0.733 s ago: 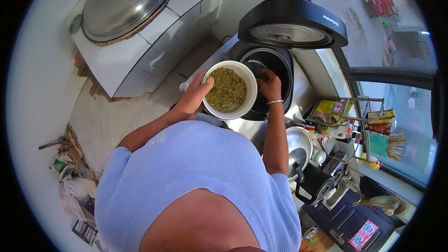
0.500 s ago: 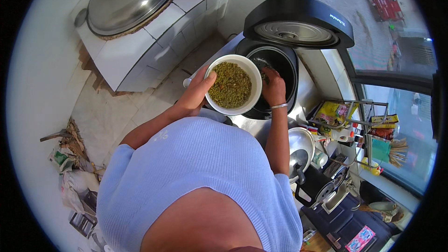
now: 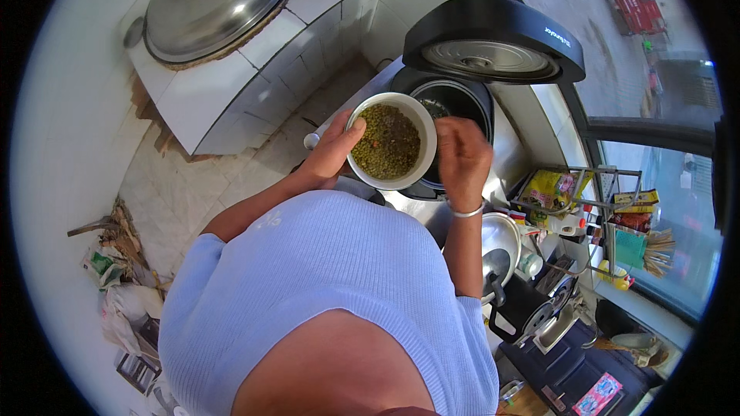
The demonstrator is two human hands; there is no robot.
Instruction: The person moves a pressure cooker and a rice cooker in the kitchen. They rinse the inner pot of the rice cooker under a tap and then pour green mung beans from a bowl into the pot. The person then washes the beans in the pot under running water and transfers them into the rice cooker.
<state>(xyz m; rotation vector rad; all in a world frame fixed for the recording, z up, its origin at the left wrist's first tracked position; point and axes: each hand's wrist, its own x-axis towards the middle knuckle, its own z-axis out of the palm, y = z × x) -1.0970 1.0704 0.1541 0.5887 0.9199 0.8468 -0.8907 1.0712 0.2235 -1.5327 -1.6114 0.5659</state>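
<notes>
hiding part of the pot [image 3: 460, 96] at right, the blurred right hand [image 3: 465, 158] is half-curling, contents unclear; the left hand [image 3: 331, 152] is clasping a bowl [image 3: 428, 137] of beans [image 3: 385, 142].

A shiny metal counter [image 3: 506, 154] extends from about one o'clock toward four o'clock. On it, at half past one, stands an open black cooker [image 3: 482, 88]; a round silver pan [image 3: 502, 237] sits at four o'clock. A white-tiled counter [image 3: 202, 104] at ten o'clock bears a broad domed metal lid [image 3: 223, 9] at eleven o'clock. The pale floor [image 3: 183, 192] spreads at nine o'clock, with brown sticks [image 3: 127, 243] at half past eight and a whitish bag [image 3: 125, 306] at eight.
</notes>
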